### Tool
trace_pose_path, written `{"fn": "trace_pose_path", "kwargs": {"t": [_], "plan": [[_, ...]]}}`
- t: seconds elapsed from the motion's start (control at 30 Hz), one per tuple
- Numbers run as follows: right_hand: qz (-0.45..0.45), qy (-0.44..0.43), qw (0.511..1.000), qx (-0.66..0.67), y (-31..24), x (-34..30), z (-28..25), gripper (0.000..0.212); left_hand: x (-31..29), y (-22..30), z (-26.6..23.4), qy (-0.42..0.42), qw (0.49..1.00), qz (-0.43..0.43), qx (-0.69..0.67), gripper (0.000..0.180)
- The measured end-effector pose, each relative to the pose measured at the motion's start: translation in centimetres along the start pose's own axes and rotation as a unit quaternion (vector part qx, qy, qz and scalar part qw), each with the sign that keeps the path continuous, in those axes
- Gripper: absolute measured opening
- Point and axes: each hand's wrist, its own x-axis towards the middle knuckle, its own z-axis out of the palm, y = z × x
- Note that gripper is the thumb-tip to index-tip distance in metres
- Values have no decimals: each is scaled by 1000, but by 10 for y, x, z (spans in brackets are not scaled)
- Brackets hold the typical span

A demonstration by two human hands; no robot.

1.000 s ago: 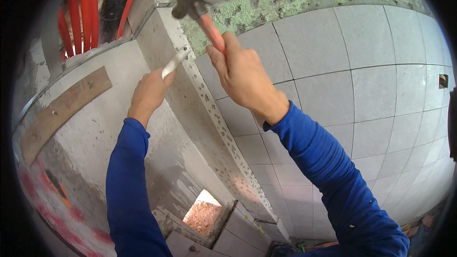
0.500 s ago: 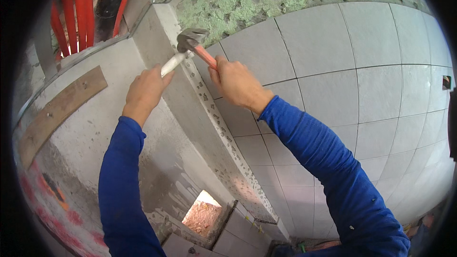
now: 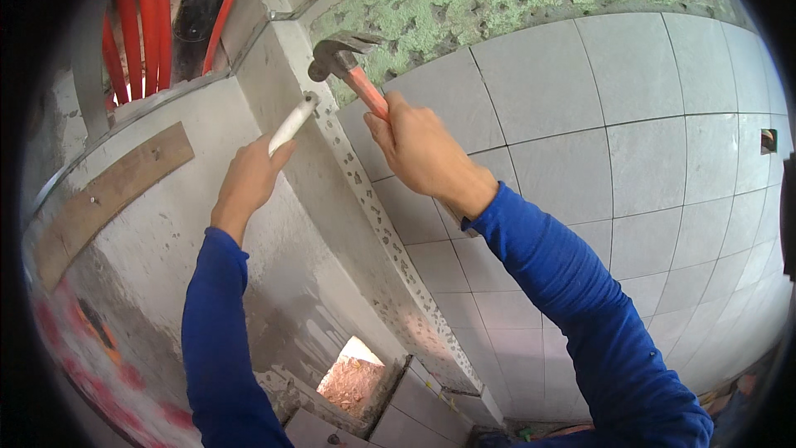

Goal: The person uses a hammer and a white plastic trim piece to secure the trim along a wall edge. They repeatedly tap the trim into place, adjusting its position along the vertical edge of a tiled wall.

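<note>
My right hand (image 3: 427, 149) is closed round the orange-red handle of a claw hammer (image 3: 347, 56). The hammer's dark metal head is up beside the top of a pitted concrete strip (image 3: 356, 172). Lower and to the left, my left hand (image 3: 247, 182) grips a white rod-shaped tool (image 3: 292, 123). Its upper end, with a dark spot on it, lies close to the strip's edge; the rest of it is hidden in my fist, so its exact kind cannot be told. A gap separates hammer head and rod.
Grey tiles (image 3: 555, 158) cover the right wall below rough green plaster (image 3: 464, 4). Red pipes (image 3: 149, 33) and a black pipe (image 3: 201, 12) run at the upper left. A wooden strip (image 3: 116, 199) is fixed to the left wall, and a square opening (image 3: 352, 382) sits low down.
The hammer head has lifted away from the white rod's end, which it overlapped before. The rod's tip and my left hand now sit slightly lower in the view.
</note>
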Motion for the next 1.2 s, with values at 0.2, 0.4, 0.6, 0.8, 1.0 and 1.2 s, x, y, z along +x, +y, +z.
{"fn": "trace_pose_path", "kwargs": {"t": [0.2, 0.4, 0.6, 0.8, 1.0, 1.2], "plan": [[-58, 117, 990, 51, -13, -11, 4, 29, -7, 10, -4, 27, 994, 33, 100, 49], [12, 36, 997, -61, 10, -3, 23, 29, -5, 15, -1, 38, 983, 44, 176, 46], [1, -57, 997, -60, 10, -2, 26, 30, -6, 12, 4, 25, 990, 27, 134, 46], [-42, 85, 995, 17, 10, -3, 34, 29, -4, 5, 15, 44, 990, 26, 130, 47], [7, -30, 996, -82, 7, -5, 25, 30, -5, 2, 22, -9, 998, -17, -61, 50], [-32, 42, 998, -35, -8, -5, 7, 32, 1, 12, 21, 36, 999, 1, 29, 50]]}}
